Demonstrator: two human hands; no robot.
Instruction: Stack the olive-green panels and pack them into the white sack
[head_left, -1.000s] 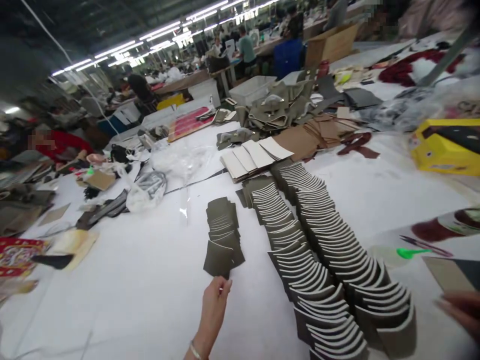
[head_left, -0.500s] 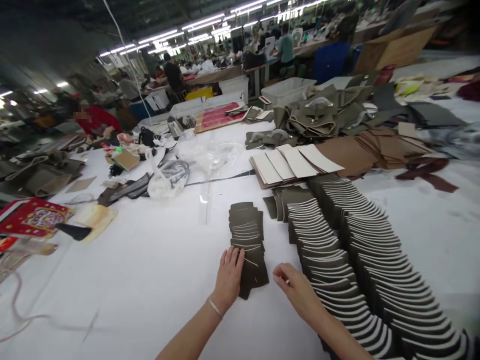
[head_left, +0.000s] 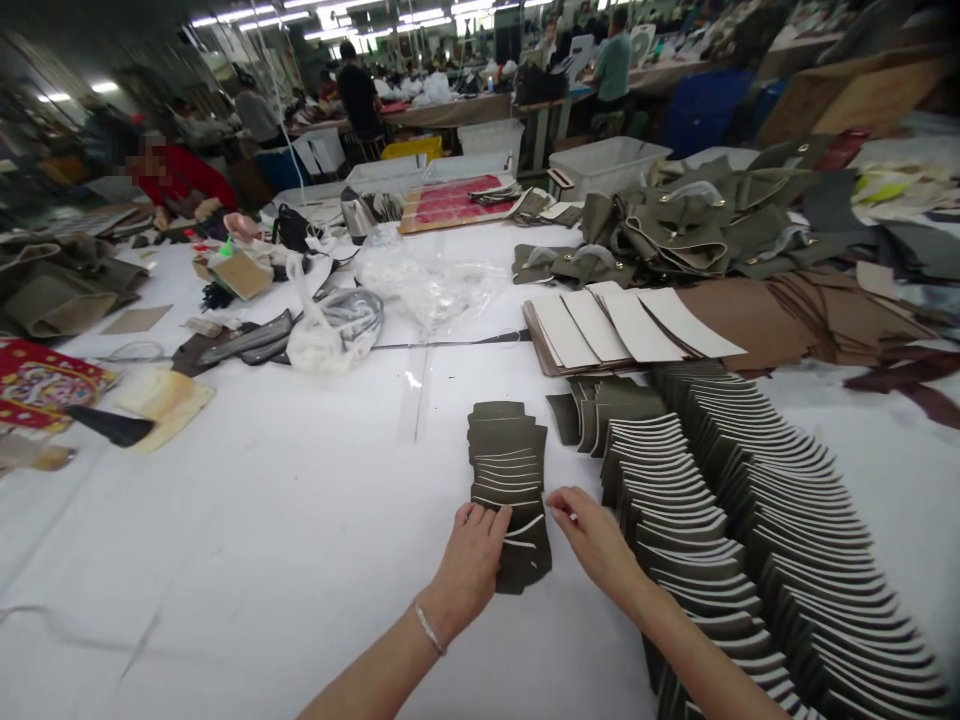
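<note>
A short row of overlapping dark olive cut pieces (head_left: 508, 470) lies on the white table (head_left: 262, 560) in front of me. My left hand (head_left: 472, 565) rests on the near end of that row, fingers curled over the nearest pieces. My right hand (head_left: 592, 540) hovers just right of the row, fingers loosely bent, with nothing visible in it. To the right run two long fanned rows of folded olive pieces with white linings (head_left: 720, 520).
A stack of white-faced cards (head_left: 622, 325), brown sheets (head_left: 772, 315) and a heap of olive bag parts (head_left: 675, 225) lie beyond. Clear plastic bags (head_left: 375, 300), a red printed box (head_left: 41, 380) and scraps sit at left. A person in red (head_left: 180, 180) works at the far left.
My view has swung left and down. My left hand has come down onto the near end of the short row, and my right hand has come in beside it.
</note>
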